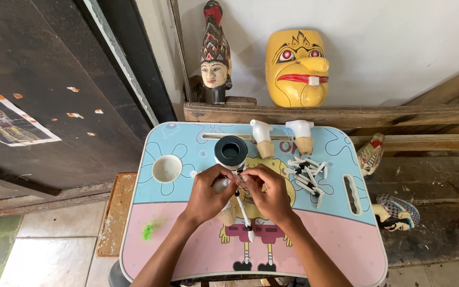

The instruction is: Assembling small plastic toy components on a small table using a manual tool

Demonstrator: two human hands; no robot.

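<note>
From the head camera I look straight down on a small table (187,250) with a blue and pink cartoon top, and both hands meet over its middle. My left hand (206,197) is curled around a small white piece with a tan wooden end (226,213), its fingers closed on it so that the wooden end pokes out below the palm, toward me. My right hand (271,197) pinches a thin brush (244,212) near its top; the brush's long axis runs from the fingertips down and slightly right toward me, its tip resting near the table's pink part. The two hands touch at the fingertips, so the piece lies just left of the brush, and the left hand is the nearer to it. Just beyond the knuckles stands an open round jar with a dark rim (231,151). Farther back two more white pieces with wooden ends (264,139) stand upright, and to the right a loose heap of small black-and-white sticks (308,174) lies well apart from both hands. A white cup (167,168) sits in the table's left recess.
</note>
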